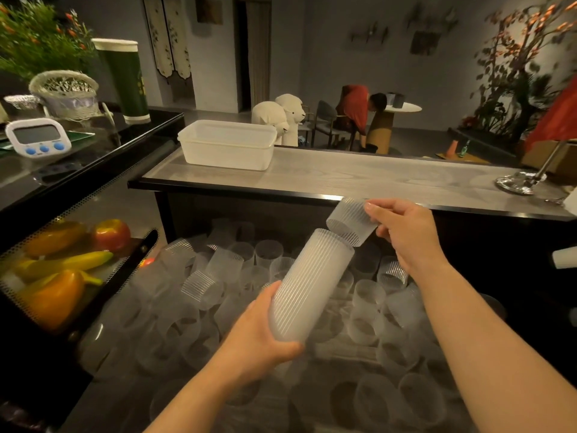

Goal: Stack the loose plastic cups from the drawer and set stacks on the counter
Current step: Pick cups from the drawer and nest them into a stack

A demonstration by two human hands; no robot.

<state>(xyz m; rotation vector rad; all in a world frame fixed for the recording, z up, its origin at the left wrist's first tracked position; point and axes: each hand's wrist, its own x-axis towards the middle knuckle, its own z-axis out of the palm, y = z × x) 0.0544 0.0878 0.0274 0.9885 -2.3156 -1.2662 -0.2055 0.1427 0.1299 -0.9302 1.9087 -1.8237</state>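
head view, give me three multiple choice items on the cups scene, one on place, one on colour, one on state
1. Where is the white plastic tub?
A in the drawer
B on the counter
C on the floor

2. The timer's buttons are:
A blue
B red
C green

3. The right hand is:
A open
B pressing the counter
C holding a single cup

Key: 1 B, it stands on the grey top. 2 A, three blue buttons show. 3 C, the fingers pinch it at the top of the cup stack in the left hand.
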